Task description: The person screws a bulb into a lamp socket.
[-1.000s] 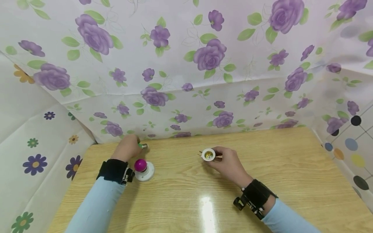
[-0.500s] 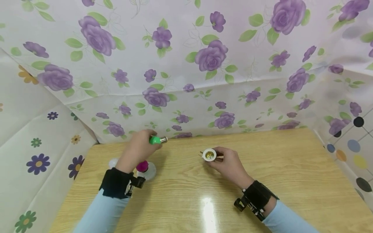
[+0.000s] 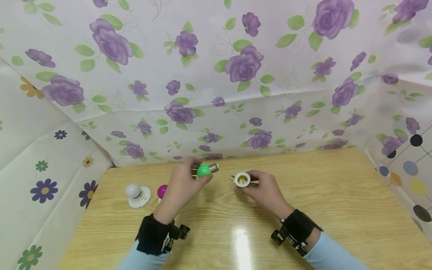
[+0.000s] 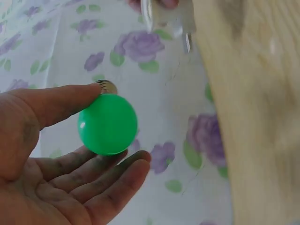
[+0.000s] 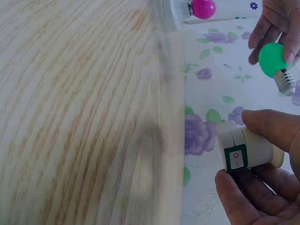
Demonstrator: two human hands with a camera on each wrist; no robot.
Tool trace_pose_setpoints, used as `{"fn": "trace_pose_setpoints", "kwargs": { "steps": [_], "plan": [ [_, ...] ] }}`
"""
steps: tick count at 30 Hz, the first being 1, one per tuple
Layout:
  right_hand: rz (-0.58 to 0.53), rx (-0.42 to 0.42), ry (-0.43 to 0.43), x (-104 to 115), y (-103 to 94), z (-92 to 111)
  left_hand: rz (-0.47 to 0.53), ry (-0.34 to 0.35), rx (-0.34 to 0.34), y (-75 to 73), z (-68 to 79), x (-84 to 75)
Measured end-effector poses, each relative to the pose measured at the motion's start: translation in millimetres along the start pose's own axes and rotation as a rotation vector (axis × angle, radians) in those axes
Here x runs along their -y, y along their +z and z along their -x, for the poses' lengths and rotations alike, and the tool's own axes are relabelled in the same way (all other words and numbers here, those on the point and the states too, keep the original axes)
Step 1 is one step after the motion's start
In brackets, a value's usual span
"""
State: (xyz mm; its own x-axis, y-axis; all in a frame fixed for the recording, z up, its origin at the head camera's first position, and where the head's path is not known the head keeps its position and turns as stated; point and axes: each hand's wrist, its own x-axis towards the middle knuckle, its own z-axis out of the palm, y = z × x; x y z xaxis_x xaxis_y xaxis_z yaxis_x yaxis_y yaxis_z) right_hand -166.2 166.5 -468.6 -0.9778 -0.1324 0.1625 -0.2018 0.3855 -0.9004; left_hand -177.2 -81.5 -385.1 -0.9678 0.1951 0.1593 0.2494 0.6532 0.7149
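My left hand (image 3: 183,183) pinches a green light bulb (image 3: 203,171) between thumb and fingers, its metal screw base pointing right. In the left wrist view the bulb's round globe (image 4: 108,124) faces the camera, with the base mostly behind it. My right hand (image 3: 263,189) grips a white plug-in lamp socket (image 3: 242,179) by its side, its open threaded mouth facing up toward the head camera. Two plug prongs stick out to its left. A small rocker switch (image 5: 236,158) framed in green shows on the socket's side in the right wrist view. Bulb and socket are apart.
On the left of the wooden table (image 3: 303,198) stands a white bulb (image 3: 133,190) in a round white base (image 3: 140,198). Beside it a magenta bulb (image 3: 162,191) is partly hidden by my left hand. A flowered cloth (image 3: 209,127) hangs along the back edge.
My left hand has carried the green bulb from the back left of the table rightward, nearer the socket. The white bulb has come into view. My right hand has stayed put.
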Motion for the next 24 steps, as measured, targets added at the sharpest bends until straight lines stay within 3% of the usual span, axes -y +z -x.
{"fn": "trace_pose_setpoints", "kwargs": {
  "steps": [9,24],
  "plan": [
    [-0.026,0.033,-0.015,0,-0.5,1,0.204,-0.027,-0.073,26.5,11.1,-3.2],
    [-0.041,0.024,-0.002,3,-0.3,0,0.265,0.096,-0.061,41.9,10.4,-12.5]
  ]
}}
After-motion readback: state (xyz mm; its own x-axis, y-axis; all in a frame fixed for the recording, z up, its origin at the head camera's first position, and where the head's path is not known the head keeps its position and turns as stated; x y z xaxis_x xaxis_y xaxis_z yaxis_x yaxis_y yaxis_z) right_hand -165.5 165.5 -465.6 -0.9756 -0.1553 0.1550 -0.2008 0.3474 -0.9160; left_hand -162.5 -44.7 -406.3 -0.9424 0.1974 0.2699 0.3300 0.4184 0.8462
